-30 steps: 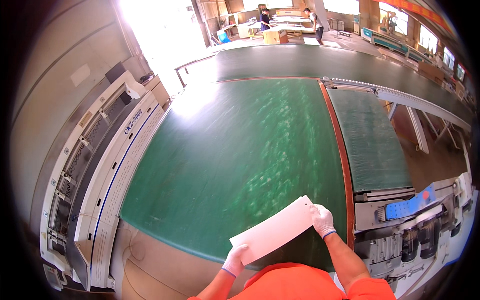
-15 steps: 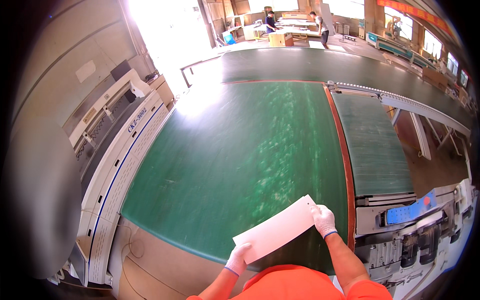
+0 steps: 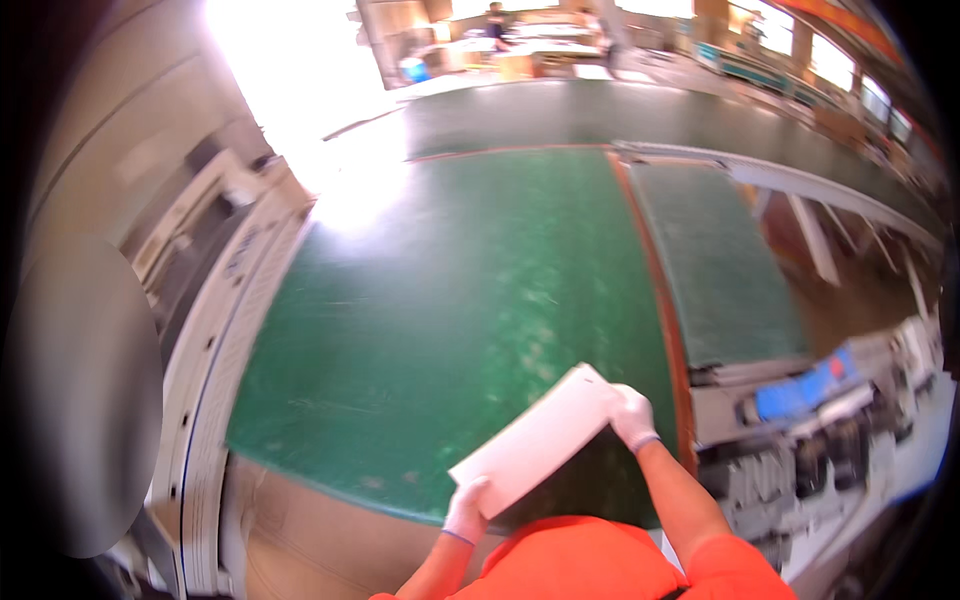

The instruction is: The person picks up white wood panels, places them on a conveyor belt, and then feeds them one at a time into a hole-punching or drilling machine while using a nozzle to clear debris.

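Note:
A white rectangular board [image 3: 535,440] is held slantwise in front of my body, over the near part of the green conveyor belt [image 3: 420,320]. My left hand [image 3: 467,510], in a white glove, grips its lower left end. At its upper right end my gloved right hand [image 3: 632,418] is closed on the edge. A small dark spot shows near the board's far right corner. The fingers under the board are hidden.
A long white machine [image 3: 215,400] stands along the left. On the right are a red-brown strip [image 3: 655,270], a narrower green belt [image 3: 715,270] and machinery with a blue part [image 3: 800,390]. Beyond a far belt [image 3: 520,110], two people stand by work tables.
The whole view has shifted and blurred, with the surroundings sliding left and up in the picture. Both hands still hold the board, which appears slightly steeper.

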### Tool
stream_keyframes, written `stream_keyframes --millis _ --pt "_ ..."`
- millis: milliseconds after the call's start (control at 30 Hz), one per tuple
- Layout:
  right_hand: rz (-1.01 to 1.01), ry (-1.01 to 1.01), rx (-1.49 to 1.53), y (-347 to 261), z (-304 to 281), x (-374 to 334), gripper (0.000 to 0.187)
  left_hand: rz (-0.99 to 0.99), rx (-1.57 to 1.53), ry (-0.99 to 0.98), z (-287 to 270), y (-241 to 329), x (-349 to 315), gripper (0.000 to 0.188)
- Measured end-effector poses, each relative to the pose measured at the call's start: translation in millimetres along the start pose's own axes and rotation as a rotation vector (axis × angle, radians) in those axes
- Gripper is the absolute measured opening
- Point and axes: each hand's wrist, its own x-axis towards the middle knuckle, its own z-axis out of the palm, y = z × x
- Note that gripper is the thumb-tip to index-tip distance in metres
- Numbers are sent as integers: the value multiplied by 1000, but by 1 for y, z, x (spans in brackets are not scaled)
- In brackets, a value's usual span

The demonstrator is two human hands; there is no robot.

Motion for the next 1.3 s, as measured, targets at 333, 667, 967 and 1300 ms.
stream_keyframes --millis 333,667,967,1300 --pt "45 -85 -74 -12 5 -17 43 24 148 -49 6 -4 -36 60" --pt "56 -81 -51 -19 16 -10 43 23 141 -47 6 9 -24 63" --pt "52 -92 79 -8 9 -7 42 19 142 -88 17 9 -27 66" --pt "35 -68 112 -2 9 -7 41 32 140 -87 9 8 -20 67"
